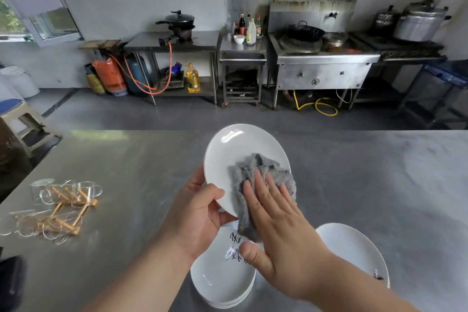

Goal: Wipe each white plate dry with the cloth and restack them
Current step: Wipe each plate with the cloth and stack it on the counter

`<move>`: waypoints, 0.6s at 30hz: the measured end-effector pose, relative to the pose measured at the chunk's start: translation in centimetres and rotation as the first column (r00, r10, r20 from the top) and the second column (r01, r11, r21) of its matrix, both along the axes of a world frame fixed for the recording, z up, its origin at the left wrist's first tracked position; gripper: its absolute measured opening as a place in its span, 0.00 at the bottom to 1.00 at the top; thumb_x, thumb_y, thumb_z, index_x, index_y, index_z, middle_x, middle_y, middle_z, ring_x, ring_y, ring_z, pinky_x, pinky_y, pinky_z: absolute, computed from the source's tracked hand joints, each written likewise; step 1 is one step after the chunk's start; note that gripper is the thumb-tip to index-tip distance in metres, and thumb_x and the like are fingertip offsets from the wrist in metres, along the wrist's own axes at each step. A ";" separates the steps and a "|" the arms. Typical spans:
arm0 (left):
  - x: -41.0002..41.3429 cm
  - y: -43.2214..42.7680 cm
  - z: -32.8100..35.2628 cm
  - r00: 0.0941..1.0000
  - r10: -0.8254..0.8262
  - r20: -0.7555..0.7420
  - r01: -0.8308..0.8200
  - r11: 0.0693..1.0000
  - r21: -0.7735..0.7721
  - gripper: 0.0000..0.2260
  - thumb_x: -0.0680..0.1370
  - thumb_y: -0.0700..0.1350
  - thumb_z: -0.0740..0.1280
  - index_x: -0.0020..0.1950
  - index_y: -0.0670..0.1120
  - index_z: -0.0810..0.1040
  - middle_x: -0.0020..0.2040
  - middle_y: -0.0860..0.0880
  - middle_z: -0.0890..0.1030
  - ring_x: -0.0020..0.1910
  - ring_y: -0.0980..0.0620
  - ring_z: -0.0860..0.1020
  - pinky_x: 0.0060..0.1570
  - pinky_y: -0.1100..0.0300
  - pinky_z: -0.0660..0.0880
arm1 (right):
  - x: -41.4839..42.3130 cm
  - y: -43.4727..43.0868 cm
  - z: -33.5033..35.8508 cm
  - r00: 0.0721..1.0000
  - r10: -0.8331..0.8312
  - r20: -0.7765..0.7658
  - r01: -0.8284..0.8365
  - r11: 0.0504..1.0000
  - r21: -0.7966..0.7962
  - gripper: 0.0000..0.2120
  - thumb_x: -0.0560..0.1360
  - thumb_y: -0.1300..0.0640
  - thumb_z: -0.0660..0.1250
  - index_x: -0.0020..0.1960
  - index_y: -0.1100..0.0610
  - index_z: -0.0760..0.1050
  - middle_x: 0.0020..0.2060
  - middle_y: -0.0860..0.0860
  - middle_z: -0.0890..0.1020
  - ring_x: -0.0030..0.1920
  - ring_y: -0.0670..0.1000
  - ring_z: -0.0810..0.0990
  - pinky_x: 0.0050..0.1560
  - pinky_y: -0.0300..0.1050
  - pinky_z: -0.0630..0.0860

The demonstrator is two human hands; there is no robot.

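My left hand (200, 208) grips the lower left rim of a white plate (235, 149), held tilted above the steel table. A grey cloth (263, 175) lies on the plate's face. My right hand (276, 220) presses the cloth against the plate with straight fingers, and the cloth's lower end hangs off the rim by my thumb. Below the hands a stack of white plates (220, 284) with black markings sits on the table. Another white plate (354, 248) lies to the right, partly hidden by my right forearm.
The steel table (126, 159) carries upturned glasses on a wooden rack (65, 200) at the left. A dark object (10, 281) sits at the near left corner. Across the floor stand steel counters with a stove, wok, pots and bottles. A stool (20, 119) stands at the left.
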State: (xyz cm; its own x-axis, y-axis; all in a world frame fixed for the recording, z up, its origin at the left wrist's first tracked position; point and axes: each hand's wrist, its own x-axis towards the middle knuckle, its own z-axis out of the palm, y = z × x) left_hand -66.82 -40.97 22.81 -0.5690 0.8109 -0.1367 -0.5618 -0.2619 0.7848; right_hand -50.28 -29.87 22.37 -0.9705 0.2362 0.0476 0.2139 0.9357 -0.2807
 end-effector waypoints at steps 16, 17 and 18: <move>0.6 -0.2 -0.9 0.998 -0.048 -0.041 0.045 0.998 -0.053 0.25 0.71 0.34 0.66 0.65 0.52 0.84 0.61 0.40 0.85 0.55 0.39 0.85 0.48 0.36 0.83 | -0.8 3.3 0.0 0.999 -0.052 0.016 0.052 0.998 -0.024 0.42 0.78 0.28 0.32 0.82 0.53 0.33 0.81 0.50 0.32 0.81 0.48 0.28 0.82 0.51 0.38; 0.6 -0.3 -0.8 0.992 -0.105 -0.070 0.102 0.994 -0.051 0.26 0.70 0.35 0.67 0.67 0.51 0.83 0.61 0.39 0.85 0.56 0.38 0.85 0.50 0.34 0.82 | -1.1 4.3 0.4 0.994 -0.108 0.035 0.108 0.994 -0.014 0.42 0.77 0.28 0.32 0.82 0.53 0.32 0.80 0.50 0.30 0.80 0.49 0.26 0.81 0.52 0.37; 0.8 -0.3 -0.5 0.983 -0.157 -0.097 0.152 0.987 -0.056 0.27 0.70 0.36 0.69 0.69 0.52 0.82 0.61 0.38 0.84 0.56 0.37 0.84 0.51 0.32 0.82 | -1.5 4.8 0.9 0.990 -0.135 0.027 0.135 0.991 -0.023 0.43 0.76 0.29 0.32 0.83 0.53 0.32 0.80 0.50 0.29 0.80 0.50 0.26 0.81 0.53 0.36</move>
